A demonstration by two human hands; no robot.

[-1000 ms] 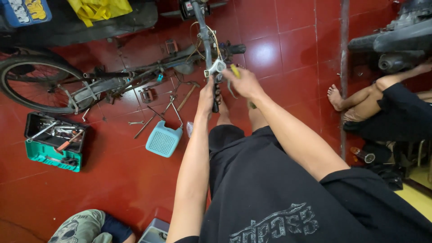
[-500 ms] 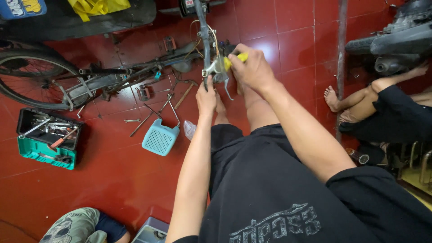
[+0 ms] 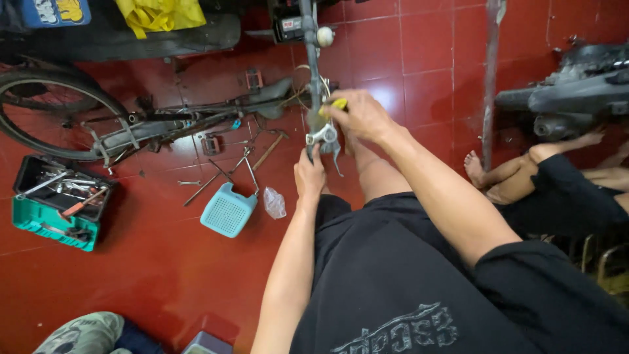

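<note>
I am holding a grey handlebar (image 3: 309,59) upright in front of me, and its top is running out of the upper edge of the view. My right hand (image 3: 359,116) is closing around a yellow-handled tool (image 3: 337,104); only a bit of the yellow is showing past my knuckles, so I cannot make out what kind of tool it is. Just below that hand, the silver brake lever (image 3: 325,137) is sitting clamped on the bar. My left hand (image 3: 309,175) is gripping the bar's lower end, directly under the lever and touching it; my fingers are hiding whatever lies beneath.

On the red tiled floor (image 3: 151,262) to my left, a stripped bicycle frame (image 3: 190,121) is lying with its wheel (image 3: 49,111) partly cut off by the edge. Loose wrenches (image 3: 216,174) are lying near it, too thin to tell apart. A light blue square basket (image 3: 227,210) is lying beside a crumpled clear plastic bag (image 3: 274,202). A green toolbox (image 3: 57,202) is standing open further left. A yellow bag (image 3: 160,13) is lying at the top, partly cropped. Another person's bare feet (image 3: 485,174) are resting on the right.
</note>
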